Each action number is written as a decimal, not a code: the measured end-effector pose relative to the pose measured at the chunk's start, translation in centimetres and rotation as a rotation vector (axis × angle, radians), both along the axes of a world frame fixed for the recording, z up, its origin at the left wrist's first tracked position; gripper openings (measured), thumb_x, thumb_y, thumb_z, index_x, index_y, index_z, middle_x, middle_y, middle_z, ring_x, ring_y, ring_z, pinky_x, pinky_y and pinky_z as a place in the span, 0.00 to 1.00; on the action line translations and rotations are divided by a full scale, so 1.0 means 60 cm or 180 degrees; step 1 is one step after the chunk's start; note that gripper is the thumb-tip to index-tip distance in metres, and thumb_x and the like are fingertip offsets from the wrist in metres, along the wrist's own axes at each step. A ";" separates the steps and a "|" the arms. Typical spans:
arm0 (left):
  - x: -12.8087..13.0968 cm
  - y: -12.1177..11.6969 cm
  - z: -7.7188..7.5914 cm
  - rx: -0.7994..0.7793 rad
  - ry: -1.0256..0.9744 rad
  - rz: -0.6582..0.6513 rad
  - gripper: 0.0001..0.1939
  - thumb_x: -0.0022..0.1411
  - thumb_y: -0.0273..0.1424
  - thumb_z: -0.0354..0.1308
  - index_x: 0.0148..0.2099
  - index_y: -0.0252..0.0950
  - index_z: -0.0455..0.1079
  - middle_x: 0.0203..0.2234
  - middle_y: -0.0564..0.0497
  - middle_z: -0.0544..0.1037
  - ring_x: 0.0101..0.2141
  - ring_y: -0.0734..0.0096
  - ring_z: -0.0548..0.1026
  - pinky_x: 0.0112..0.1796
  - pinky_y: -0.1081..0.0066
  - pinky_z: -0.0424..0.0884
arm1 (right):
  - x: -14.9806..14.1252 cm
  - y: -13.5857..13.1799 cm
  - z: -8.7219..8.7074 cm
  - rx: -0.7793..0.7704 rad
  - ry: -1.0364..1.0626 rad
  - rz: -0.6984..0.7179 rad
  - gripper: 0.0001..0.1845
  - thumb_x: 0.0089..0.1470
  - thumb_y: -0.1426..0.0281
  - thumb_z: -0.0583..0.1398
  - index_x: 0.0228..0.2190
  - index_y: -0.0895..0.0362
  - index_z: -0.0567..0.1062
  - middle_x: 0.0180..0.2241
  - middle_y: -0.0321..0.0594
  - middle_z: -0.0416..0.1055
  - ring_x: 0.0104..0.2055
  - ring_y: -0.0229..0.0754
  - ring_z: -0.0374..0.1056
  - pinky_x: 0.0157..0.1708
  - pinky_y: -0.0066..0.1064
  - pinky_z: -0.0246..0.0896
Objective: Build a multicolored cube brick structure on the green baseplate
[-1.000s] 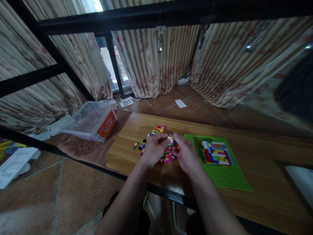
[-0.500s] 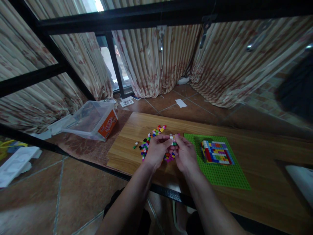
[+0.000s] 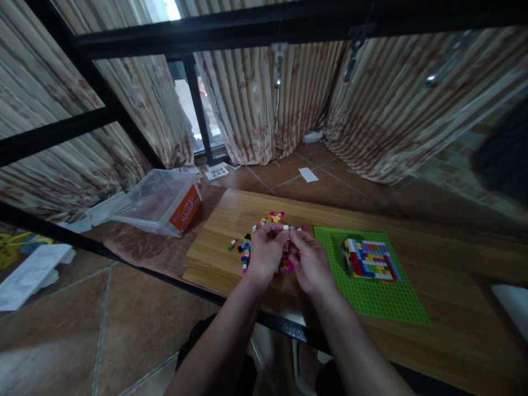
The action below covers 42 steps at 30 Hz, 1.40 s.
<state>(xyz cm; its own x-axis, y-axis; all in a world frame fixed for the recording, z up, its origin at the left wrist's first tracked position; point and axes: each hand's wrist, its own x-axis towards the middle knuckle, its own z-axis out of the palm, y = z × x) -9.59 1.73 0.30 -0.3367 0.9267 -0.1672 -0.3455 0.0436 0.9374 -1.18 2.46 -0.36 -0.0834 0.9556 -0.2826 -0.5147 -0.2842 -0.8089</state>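
Bright green across the baseplate (image 3: 383,305). Red, blue, yellow, white and purple through the brick build (image 3: 373,259). Pink, black, orange, green and purple among the loose bricks (image 3: 246,248); white on the small held brick (image 3: 286,227). Brown wood grain along the tabletop (image 3: 212,247). Orange with pale lettering on the box label (image 3: 185,211). Cream stripes with reddish florals down the curtains (image 3: 247,110).

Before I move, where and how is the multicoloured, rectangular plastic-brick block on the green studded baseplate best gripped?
The block is probably best pinched from above across its left and right walls: it lies broad and low on the baseplate, with nothing standing against those sides. Attachment is unclear.
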 end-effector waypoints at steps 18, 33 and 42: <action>-0.120 -0.006 -0.002 -0.0190 0.3127 -0.0417 0.09 0.54 0.24 0.56 0.32 0.37 0.77 0.23 0.51 0.77 0.26 0.69 0.71 0.30 0.72 0.62 | 0.044 0.045 -0.004 -0.0470 0.0373 -0.0248 0.04 0.42 0.73 0.67 0.25 0.57 0.77 0.28 0.37 0.74 0.31 0.34 0.70 0.31 0.23 0.70; -0.078 -0.014 0.008 -0.0545 0.4500 -0.1078 0.14 0.59 0.27 0.53 0.45 0.38 0.76 0.41 0.46 0.80 0.42 0.61 0.77 0.45 0.67 0.71 | 0.001 0.050 -0.024 0.0089 -0.0062 -0.0272 0.14 0.40 0.59 0.71 0.27 0.54 0.80 0.35 0.33 0.77 0.40 0.37 0.70 0.50 0.32 0.61; -0.045 0.020 -0.011 0.0002 0.4993 -0.1337 0.15 0.57 0.28 0.54 0.46 0.33 0.75 0.45 0.37 0.75 0.49 0.53 0.70 0.52 0.57 0.67 | 0.025 0.058 -0.013 -0.0293 0.0561 -0.0127 0.13 0.58 0.62 0.61 0.28 0.57 0.78 0.34 0.39 0.77 0.41 0.38 0.73 0.47 0.30 0.69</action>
